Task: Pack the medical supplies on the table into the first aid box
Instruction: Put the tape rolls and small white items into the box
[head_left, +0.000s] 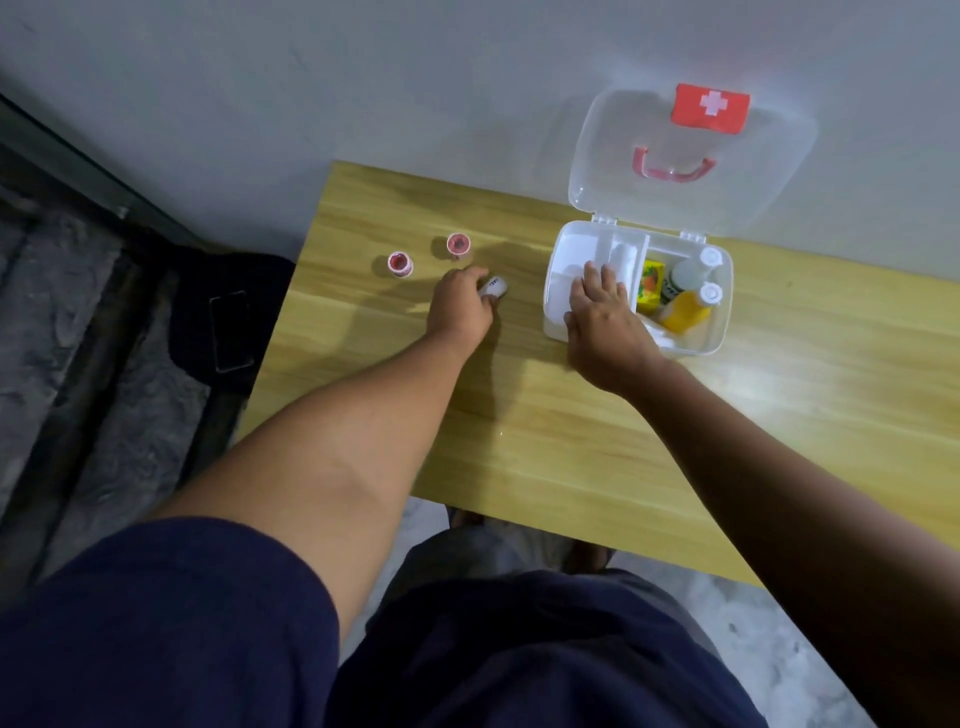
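Note:
The clear first aid box (719, 332) stands open at the table's back right, its lid (691, 156) with a red cross label upright against the wall. Inside lie a yellow carton (652, 283), a white bottle (688, 273) and a yellow bottle (688, 309). My right hand (602, 317) rests flat in the box's left compartment, fingers spread over white items. My left hand (462, 306) closes around a small white roll (493, 287) on the table. Two pink-rimmed tape rolls (400, 264) (459, 245) stand left of it.
The wooden table (571, 441) meets a grey wall at the back. A dark bag (228, 312) lies on the floor beside the table's left edge. My dark blue clothing fills the lower view.

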